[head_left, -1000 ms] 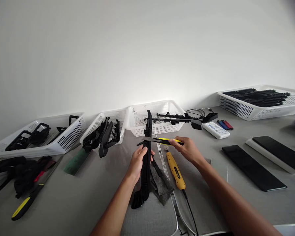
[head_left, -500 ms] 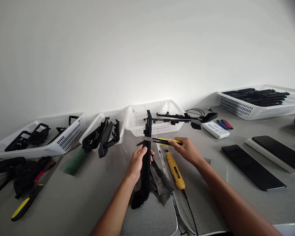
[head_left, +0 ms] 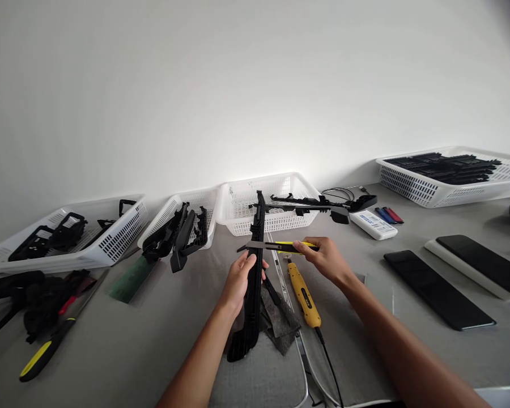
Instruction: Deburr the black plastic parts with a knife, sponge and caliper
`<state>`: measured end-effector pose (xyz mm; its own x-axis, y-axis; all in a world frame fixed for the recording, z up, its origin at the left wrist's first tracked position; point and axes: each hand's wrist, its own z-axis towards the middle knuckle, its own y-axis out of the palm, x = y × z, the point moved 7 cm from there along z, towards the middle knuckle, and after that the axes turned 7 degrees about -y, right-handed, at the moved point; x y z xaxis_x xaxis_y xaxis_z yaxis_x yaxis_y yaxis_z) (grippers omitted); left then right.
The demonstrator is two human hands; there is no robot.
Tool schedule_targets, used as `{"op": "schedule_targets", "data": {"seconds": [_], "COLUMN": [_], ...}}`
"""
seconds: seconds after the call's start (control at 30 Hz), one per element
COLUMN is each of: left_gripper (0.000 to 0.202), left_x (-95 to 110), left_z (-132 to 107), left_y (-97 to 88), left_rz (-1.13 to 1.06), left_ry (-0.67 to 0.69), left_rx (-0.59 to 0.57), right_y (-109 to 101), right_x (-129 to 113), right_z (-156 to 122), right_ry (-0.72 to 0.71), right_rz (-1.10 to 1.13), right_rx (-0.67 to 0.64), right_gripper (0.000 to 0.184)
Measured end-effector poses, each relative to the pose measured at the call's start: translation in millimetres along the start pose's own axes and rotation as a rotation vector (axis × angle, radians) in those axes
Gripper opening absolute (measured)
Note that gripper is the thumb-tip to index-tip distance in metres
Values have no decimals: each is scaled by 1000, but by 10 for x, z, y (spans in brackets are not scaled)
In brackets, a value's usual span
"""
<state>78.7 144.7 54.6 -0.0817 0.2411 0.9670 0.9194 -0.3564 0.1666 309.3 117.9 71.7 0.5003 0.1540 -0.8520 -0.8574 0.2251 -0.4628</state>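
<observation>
My left hand (head_left: 237,286) is closed around a long black plastic trim piece (head_left: 252,300), thumb on top, fingertips showing on its right side. The piece points away from me and its wide end is nearest. My right hand (head_left: 325,258) grips a yellow-and-black utility knife (head_left: 287,247) with its blade out. That blade (head_left: 257,245) crosses the trim piece just beyond my left thumb; whether it touches cannot be made out. Below my hands lie grey cloth scraps (head_left: 280,326) and a yellow rotary tool (head_left: 304,297) with a black cord.
White baskets (head_left: 267,228) line the wall, one (head_left: 444,195) at right full of black strips. More black parts (head_left: 312,205) rest across the middle basket. A yellow-black handled tool (head_left: 42,354) lies left, a phone (head_left: 437,289) and a white box (head_left: 374,225) right.
The far end of the trim piece has tilted slightly to the right. My right hand and the knife have shifted a little right, the blade now slightly nearer my left thumb.
</observation>
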Motion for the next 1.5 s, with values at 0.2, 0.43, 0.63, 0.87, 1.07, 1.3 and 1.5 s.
{"op": "schedule_targets", "data": {"seconds": [0.2, 0.43, 0.63, 0.87, 1.07, 1.3, 1.5], "left_gripper": [44, 33, 21, 30, 27, 21, 23], "left_x": [-4, 24, 20, -26, -17, -17, 1], "left_z": [-23, -25, -18, 19, 0, -3, -1], "left_y": [-36, -24, 2, -61, -50, -50, -63], "left_rz": [9, -6, -82, -109, -82, -48, -52], "left_ry": [-22, -11, -21, -23, -35, -51, -12], "left_rx": [38, 17, 7, 79, 59, 54, 59], "right_y": [77, -85, -236, -175, -211, -135, 10], "right_x": [6, -42, -75, -39, -1, -44, 7], "right_z": [-1, -1, -18, -4, 13, -6, 5], "right_ry": [-11, -27, -26, -9, 1, -36, -21], "right_rz": [3, -116, -169, -13, -146, -42, -82], "right_rx": [-74, 131, 311, 114, 183, 121, 19], "right_gripper": [70, 76, 81, 75, 80, 77, 80]}}
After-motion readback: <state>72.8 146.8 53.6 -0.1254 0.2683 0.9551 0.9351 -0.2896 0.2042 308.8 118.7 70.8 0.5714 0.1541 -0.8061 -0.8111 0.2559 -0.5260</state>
